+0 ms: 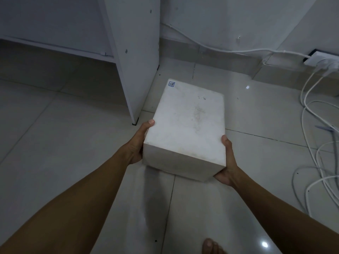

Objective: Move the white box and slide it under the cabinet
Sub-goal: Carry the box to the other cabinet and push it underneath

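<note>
Both arms outstretched; left hand (138, 143) and right hand (227, 162) clasp opposite sides of box (187, 129), right of cabinet (135, 52).

Bare forearms (88, 195), barefoot (211, 246), sleeveless.

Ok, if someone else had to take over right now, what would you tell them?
Left hand: grips the box's left side.
Right hand: grips its right side, fingers underneath.
Box: held by both hands over the floor, right of the cabinet side panel.
Done: box picked up.
Left: carry it left, set it down, slide it into the open space under the cabinet. Mind the cables on the right.
</note>
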